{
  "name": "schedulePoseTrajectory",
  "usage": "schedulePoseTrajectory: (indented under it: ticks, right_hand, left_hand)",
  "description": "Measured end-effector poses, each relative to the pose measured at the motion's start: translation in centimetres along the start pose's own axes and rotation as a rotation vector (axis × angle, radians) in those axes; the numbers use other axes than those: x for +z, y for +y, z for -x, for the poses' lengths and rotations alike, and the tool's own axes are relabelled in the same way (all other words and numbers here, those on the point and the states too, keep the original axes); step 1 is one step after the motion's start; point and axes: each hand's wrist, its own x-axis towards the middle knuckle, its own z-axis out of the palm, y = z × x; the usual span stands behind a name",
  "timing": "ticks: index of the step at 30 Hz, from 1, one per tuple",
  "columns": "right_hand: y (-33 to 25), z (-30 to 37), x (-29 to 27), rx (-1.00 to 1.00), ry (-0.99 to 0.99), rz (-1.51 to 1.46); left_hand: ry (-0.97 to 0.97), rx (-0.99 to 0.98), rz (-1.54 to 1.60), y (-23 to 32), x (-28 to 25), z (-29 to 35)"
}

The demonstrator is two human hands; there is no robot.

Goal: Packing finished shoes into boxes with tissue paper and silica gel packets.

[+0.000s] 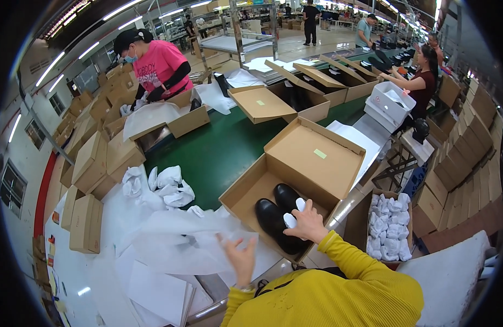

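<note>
In front of me an open brown cardboard shoebox [241, 187] holds a pair of black shoes [270, 218], lying side by side. White pieces [290, 220] show at the shoe openings. My right hand [308, 223] reaches over the box's near side, its fingers closed on the near shoe by the white pieces. My left hand [240, 259] hovers left of the box, slightly blurred, with its fingers spread and nothing in them. Behind it spreads a thin, translucent white wrapping sheet [175, 240]; whether the fingertips touch it is hard to see.
Crumpled white paper wads [172, 188] lie beside a green conveyor belt [208, 158]. A carton of white paper balls [390, 226] stands at the right. Across the belt, a person in pink [161, 68] handles wrapping paper. More open boxes [262, 103] line the belt; flat sheets [156, 291] lie near left.
</note>
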Motion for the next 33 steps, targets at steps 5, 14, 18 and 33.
schedulePoseTrajectory:
  ticks: [5,14,18,33]
  right_hand:
    - [1.3,-2.8,-0.8,-0.029,-0.029,-0.070]
    - [3.6,-5.3,-10.3,-0.077,-0.112,-0.606]
    - [7.0,-5.9,-16.8,-0.069,-0.066,-0.739]
    - [19.6,-18.6,-20.0,0.266,0.422,0.134]
  left_hand:
    - [-0.006,0.363,-0.488,-4.9,5.1,-1.1]
    - [-0.077,0.171,-0.230,-3.1,1.7,-3.2]
    - [-0.001,0.083,-0.274,-1.3,-3.6,-2.1]
    - [0.205,0.076,-0.351,-0.2,-9.1,3.2]
